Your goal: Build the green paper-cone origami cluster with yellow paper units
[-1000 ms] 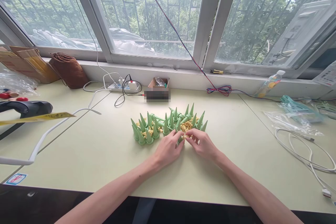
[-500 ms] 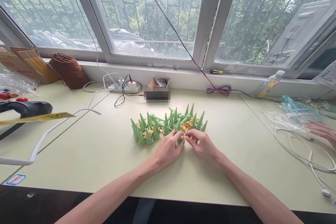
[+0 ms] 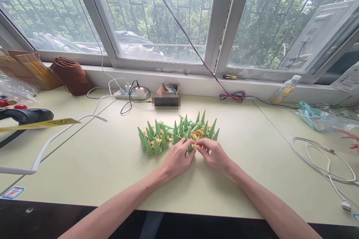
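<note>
Green pointed cones (image 3: 157,148) with round bases stand upright in two clusters at the middle of the table. Small yellow pieces (image 3: 197,133) lie heaped among them. Just in front of the right cluster, my left hand (image 3: 178,157) and my right hand (image 3: 214,154) meet, thumbs and forefingers pinched together. Between their fingertips shows a small yellow piece (image 3: 195,146), too small to make out its exact shape. A green cone right behind my left fingers is partly hidden by them.
A small open carton (image 3: 168,89) and a power strip (image 3: 130,92) stand at the back. A brown drawstring bag (image 3: 71,76) sits back left. White cables (image 3: 316,160) and a bottle (image 3: 286,89) are on the right, where another person's hand (image 3: 349,137) reaches in.
My hands keep nearly the same pinch, and more of the yellow piece shows between the fingertips. At the right, the other person's hand has lifted away from the plastic bag, fingers now spread.
</note>
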`<state>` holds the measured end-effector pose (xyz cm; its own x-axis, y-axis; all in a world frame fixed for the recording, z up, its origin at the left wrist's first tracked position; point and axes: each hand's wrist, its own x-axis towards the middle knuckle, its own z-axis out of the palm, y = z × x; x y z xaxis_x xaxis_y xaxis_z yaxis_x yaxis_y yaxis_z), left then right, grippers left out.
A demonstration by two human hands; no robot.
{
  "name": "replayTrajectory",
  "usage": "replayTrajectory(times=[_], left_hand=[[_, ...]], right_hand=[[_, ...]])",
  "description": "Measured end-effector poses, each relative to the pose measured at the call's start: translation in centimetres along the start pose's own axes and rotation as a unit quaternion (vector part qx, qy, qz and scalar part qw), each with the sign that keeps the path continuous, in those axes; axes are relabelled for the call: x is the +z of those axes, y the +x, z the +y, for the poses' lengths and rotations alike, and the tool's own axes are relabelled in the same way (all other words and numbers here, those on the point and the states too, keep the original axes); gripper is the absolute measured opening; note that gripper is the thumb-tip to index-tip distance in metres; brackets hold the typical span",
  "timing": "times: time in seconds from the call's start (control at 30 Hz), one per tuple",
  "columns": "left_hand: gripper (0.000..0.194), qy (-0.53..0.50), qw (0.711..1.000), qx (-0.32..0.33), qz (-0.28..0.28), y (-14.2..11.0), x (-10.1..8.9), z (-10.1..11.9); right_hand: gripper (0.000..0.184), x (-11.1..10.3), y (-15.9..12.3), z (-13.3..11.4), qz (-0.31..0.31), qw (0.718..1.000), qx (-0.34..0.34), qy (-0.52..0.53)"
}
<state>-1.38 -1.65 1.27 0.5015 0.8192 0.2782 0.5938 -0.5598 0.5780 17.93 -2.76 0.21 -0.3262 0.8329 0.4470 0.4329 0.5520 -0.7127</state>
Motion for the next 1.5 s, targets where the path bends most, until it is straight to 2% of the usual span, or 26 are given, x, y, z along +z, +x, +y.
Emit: replayTrajectory(times=[0.33, 0.6, 0.93, 1.17, 1.5], left_hand=[[0.019, -0.008, 1.000, 0.007, -0.001, -0.01, -0.02, -0.20], [0.020, -0.002, 1.000, 0.003, 0.014, 0.14, -0.07, -0.10], [0.019, -0.002, 1.000, 0.003, 0.003, 0.03, -0.18, -0.03], [0.021, -0.014, 1.000, -0.003, 0.000, 0.09, -0.33, 0.27], [0.019, -0.008, 1.000, -0.001, -0.003, -0.01, -0.21, 0.17]], right_hand=[[0.021, 0.05, 0.09, 0.11, -0.012, 0.999, 0.022, -0.035], [0.012, -0.01, 0.07, 0.04, 0.008, 1.000, 0.012, -0.015], [0.022, 0.03, 0.19, 0.23, -0.004, 0.999, 0.022, -0.036], [0.016, 0.02, 0.06, 0.05, -0.002, 1.000, 0.012, -0.002], [0.031, -0.01, 0.11, 0.31, -0.020, 0.999, 0.030, -0.037]])
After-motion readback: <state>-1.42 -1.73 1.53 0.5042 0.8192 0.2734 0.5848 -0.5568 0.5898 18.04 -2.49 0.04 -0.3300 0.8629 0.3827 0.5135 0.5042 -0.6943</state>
